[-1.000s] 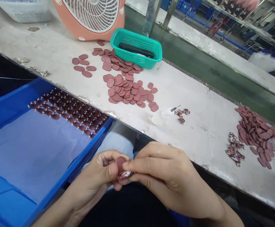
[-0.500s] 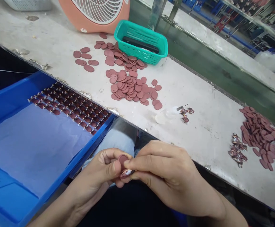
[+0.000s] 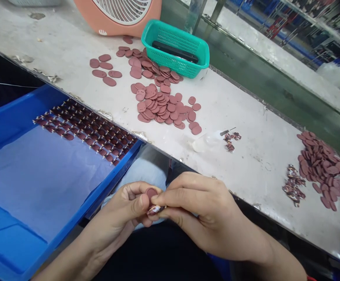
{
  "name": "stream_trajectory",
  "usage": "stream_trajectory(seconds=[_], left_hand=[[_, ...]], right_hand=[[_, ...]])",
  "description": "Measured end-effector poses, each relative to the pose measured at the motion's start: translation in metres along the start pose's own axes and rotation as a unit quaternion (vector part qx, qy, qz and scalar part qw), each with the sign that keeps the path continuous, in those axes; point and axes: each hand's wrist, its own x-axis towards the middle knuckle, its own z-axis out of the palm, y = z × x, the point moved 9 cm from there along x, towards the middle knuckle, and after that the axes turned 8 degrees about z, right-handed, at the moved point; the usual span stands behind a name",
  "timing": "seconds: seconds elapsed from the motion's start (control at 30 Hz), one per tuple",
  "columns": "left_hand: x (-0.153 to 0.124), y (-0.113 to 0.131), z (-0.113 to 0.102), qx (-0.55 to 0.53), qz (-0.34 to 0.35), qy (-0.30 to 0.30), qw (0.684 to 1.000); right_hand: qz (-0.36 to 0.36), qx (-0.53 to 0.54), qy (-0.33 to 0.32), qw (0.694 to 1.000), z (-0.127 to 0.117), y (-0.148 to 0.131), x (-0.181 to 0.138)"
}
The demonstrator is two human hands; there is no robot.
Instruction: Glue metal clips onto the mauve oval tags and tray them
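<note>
My left hand [image 3: 126, 212] and my right hand [image 3: 199, 212] meet over my lap, below the table edge. Both pinch one small piece between thumb and fingers: a dull red oval disc [image 3: 151, 192] with a patterned part [image 3: 155, 209] under it. Rows of similar finished pieces [image 3: 85, 130] lie in the blue tray [image 3: 18, 113] at my left. A heap of red discs [image 3: 164, 107] lies on the white table [image 3: 246, 156] ahead.
A teal basket [image 3: 177, 48] with a dark object in it stands behind the discs, next to an orange fan [image 3: 120, 15]. Another disc pile [image 3: 322, 166] and small patterned parts [image 3: 293, 185] lie at the right. A few parts [image 3: 230, 140] sit mid-table.
The view has shifted slightly; my hands stay together on the same piece, with only small finger movements.
</note>
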Motion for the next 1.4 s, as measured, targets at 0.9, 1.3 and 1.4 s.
stream_trajectory(seconds=[0.9,1.3,1.4], left_hand=[[0.001,0.001,-0.011,-0.022,-0.017,0.000,1.000],[0.005,0.007,-0.021,-0.027,0.008,-0.028,0.999],[0.007,0.006,-0.020,-0.014,0.014,-0.034,0.999]], right_hand=[[0.018,0.003,-0.017,1.000,0.004,-0.003,0.011],[0.078,0.063,0.051,0.994,0.007,0.019,0.012],[0.062,0.084,0.058,0.993,0.009,0.017,0.013]])
